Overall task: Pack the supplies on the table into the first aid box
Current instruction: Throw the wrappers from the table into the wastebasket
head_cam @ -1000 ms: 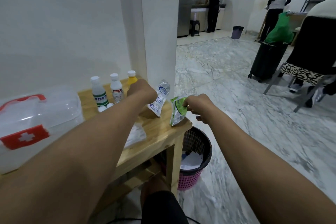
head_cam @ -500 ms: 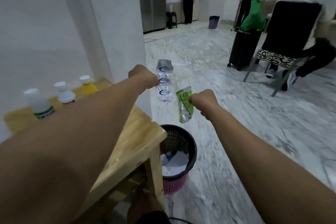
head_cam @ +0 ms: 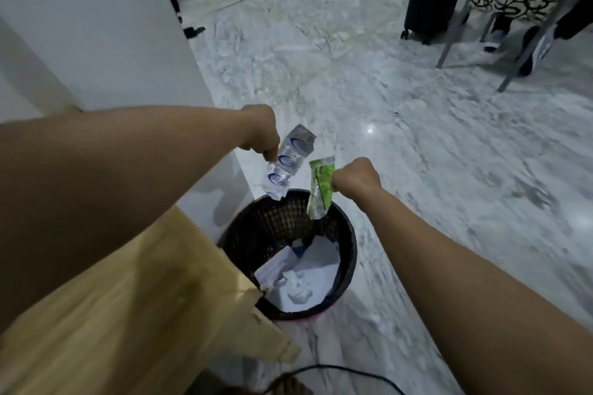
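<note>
Marble floor (head_cam: 417, 170), bin (head_cam: 351, 234) beside wooden table (head_cam: 144, 314). Over bin: left hand (head_cam: 261, 135) pinches clear packet (head_cam: 288, 163), right hand (head_cam: 356, 178) pinches green packet (head_cam: 321, 186). No first aid box in view. Risk: light packets flutter when let go; clear packet near rim may miss, land on floor.

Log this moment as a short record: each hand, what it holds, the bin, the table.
table: wooden, only one corner in view
bin: dark mesh basket on the floor beside that corner
bin contents: white crumpled paper
left hand: pinches clear wrapper with blue ovals by one edge, above the bin's far rim
right hand: grips green wrapper, which hangs over the bin's mouth
</note>
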`<state>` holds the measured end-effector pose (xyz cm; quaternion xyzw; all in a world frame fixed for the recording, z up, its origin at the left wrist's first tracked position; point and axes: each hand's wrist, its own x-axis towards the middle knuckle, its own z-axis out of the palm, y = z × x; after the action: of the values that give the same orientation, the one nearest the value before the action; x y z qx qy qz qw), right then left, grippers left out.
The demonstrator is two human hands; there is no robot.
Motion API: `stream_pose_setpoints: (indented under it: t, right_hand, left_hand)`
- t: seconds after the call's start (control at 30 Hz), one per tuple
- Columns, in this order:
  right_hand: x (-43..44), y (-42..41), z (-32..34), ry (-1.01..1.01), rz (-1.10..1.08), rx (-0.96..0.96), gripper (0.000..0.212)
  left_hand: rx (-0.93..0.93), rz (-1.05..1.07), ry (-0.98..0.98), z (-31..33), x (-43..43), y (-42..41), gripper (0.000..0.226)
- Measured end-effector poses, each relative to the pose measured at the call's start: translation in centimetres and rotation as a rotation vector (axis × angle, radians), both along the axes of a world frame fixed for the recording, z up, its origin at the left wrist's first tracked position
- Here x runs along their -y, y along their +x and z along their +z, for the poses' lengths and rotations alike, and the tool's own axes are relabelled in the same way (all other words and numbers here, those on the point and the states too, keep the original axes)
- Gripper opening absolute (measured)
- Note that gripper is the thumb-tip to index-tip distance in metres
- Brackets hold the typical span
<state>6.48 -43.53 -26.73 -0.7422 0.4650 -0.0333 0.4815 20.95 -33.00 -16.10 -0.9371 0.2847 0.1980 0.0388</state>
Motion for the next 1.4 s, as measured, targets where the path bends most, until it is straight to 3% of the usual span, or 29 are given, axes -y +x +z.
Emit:
stream_pose_setpoints:
  t: [0.23,0.37,0.47,0.63,0.77,1.03,1.33,1.4]
  right_hand:
    - [0.1,1.7,-7.4,0.07,0.045,-0.144,0.04]
    - [-0.3,2.0,-11.0,0.098,0.072,-0.211,0.036]
    - [-0.4,1.9,-13.0,0.132,0.079,-0.255,0.027]
    - [-0.7,1.6,-14.7,0.138,0.098,-0.3,0.034]
    - [-0.9,1.4,-14.7,0.131,0.123,-0.322,0.034]
    - [-1.3,1.1,-8.3,-0.036,0.221,-0.235,0.03]
    - [-4.2,1.0,6.8,-0.368,0.444,-0.116,0.018]
    - [-5.5,0.2,10.5,-0.436,0.47,-0.078,0.029]
  left_hand:
    - [-0.105,-0.1,0.293,-7.4,2.0,4.0,0.036]
    - [-0.131,-0.156,0.446,-11.2,2.3,5.1,0.027]
    - [-0.135,-0.216,0.518,-13.2,2.7,5.0,0.021]
    - [-0.138,-0.31,0.645,-15.0,2.6,4.2,0.019]
    - [-0.16,-0.295,0.606,-14.2,2.7,4.0,0.027]
    - [0.016,-0.371,0.417,-7.6,2.3,1.9,0.04]
    - [0.365,-0.4,0.311,5.6,-5.4,-3.4,0.034]
    - [0.423,-0.375,0.266,8.6,-7.9,-4.8,0.043]
